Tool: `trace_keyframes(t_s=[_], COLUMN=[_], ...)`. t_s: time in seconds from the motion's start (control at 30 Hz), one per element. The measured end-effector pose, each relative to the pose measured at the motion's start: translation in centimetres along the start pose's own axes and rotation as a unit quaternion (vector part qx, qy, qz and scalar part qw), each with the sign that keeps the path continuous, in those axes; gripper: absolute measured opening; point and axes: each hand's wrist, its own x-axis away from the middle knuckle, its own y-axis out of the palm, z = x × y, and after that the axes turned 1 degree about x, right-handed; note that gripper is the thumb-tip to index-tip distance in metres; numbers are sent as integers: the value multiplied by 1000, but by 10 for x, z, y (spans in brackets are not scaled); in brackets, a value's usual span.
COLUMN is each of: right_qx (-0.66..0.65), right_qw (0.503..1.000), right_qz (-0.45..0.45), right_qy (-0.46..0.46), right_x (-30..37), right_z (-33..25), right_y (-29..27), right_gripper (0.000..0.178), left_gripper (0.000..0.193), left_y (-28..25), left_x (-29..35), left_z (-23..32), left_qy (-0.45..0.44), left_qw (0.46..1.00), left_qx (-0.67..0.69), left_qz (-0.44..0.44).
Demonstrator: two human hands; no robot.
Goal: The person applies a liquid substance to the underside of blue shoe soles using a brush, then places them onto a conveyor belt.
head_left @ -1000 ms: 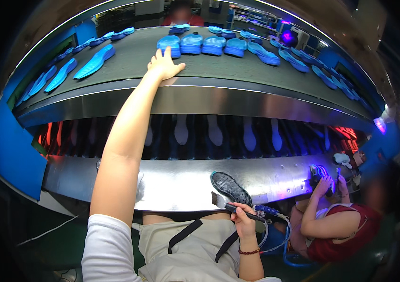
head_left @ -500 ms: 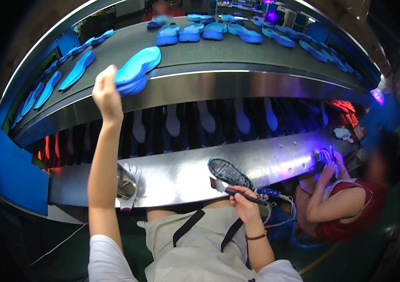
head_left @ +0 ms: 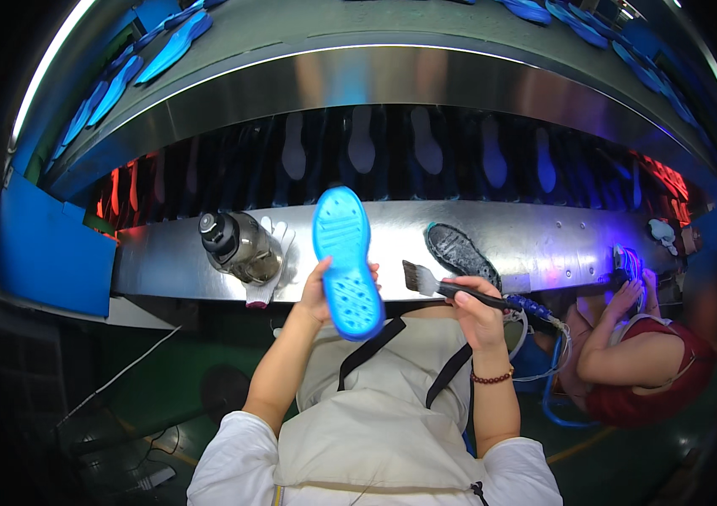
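Note:
My left hand (head_left: 316, 293) grips a bright blue shoe sole (head_left: 345, 253) around its sides, fingers wrapping behind it. The sole is held lengthwise in front of me, over the bench edge, its patterned face with holes and ridges toward me. A flat brush (head_left: 447, 288) with a black handle is in my right hand (head_left: 478, 314), its dark bristles pointing left toward the blue sole but apart from it. Just beyond the brush, a black shoe sole (head_left: 458, 246) with a teal edge rests on the metal bench (head_left: 392, 219).
To the left stand a dark bottle (head_left: 244, 249) and a white glove (head_left: 282, 236). Blue soles (head_left: 174, 46) lie on the raised conveyor belt (head_left: 291, 27) above a shelf of hanging dark shapes. A co-worker (head_left: 636, 354) sits at the right, near hoses (head_left: 544, 325).
My left hand has come down from the conveyor belt toward me, bringing the blue sole over the bench edge. The view has tipped downward. My right hand still holds the brush.

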Motion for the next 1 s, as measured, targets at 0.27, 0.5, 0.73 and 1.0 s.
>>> trace_keyframes(t_s=[0.27, 0.5, 0.73, 1.0], right_qx=[70, 451, 556, 375], right_qw=[997, 870, 783, 919], right_qz=[25, -6, -210, -75], right_qy=[23, -198, -182, -99], right_x=[-55, -69, -12, -40], right_z=[15, 21, 8, -35], right_y=[21, 63, 72, 79], right_gripper=[19, 16, 19, 17], left_gripper=[101, 86, 92, 96], left_y=[66, 69, 46, 83], left_x=[-6, -22, -2, 2], left_z=[-36, -54, -5, -32], left_qy=[-6, 52, 126, 17], left_qw=[999, 986, 981, 1000], left_qx=[39, -33, -55, 5], left_qz=[-1, 154, 134, 17])
